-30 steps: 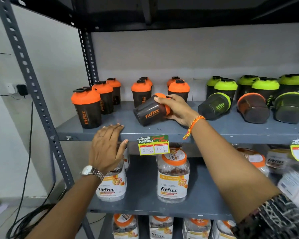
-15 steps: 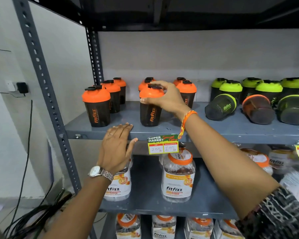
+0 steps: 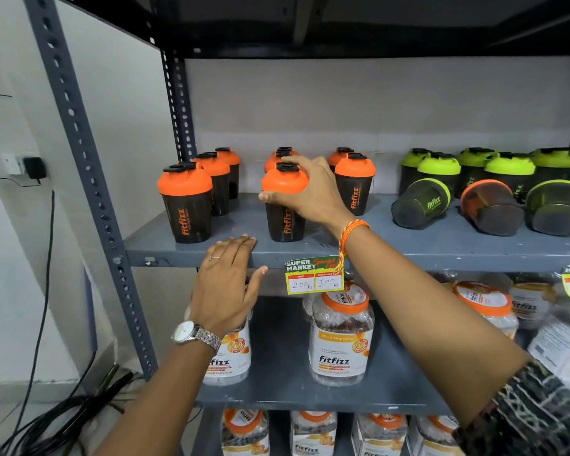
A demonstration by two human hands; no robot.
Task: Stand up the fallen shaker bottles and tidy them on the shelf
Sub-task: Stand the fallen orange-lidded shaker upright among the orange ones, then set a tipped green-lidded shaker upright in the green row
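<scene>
The dark translucent shaker bottle with orange lid [image 3: 285, 205] stands upright at the grey metal shelf [image 3: 408, 248] front; right hand [image 3: 313, 195] fingers grasp its lid. Left hand [image 3: 226, 284] rests flat, fingers released, on the shelf edge.

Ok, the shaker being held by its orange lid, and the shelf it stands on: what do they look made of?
Shaker bottle: likely plastic, with a dark smoky see-through body, printed logo and matte moulded orange lid. Shelf: probably painted steel, a flat grey sheet with a folded front lip and scuffs, on perforated angle posts.
</scene>
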